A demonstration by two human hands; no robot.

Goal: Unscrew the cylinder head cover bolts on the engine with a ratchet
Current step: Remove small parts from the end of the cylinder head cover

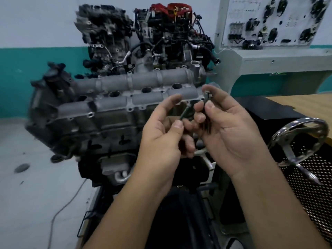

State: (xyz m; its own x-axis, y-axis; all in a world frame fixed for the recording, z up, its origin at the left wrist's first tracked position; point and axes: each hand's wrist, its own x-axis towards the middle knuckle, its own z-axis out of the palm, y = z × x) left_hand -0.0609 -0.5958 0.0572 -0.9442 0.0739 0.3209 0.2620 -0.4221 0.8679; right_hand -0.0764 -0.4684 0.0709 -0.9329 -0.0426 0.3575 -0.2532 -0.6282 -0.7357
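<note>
The engine (100,126) stands on a stand in front of me, its grey cylinder head cover (143,99) on top with several open bolt holes. My left hand (161,141) is raised in front of the cover and pinches a dark bolt (185,112) between thumb and fingers. Beside it, my right hand (228,130) holds several dark bolts (207,103) upright, thumb pressed against them. The two hands nearly touch at the fingertips. No ratchet is in view.
Two more engines (143,33) stand behind against the wall. A training board with parts (273,20) sits at the back right. A wooden table (305,103) and a chrome and mesh chair (305,159) are to the right. A cable lies on the floor at left.
</note>
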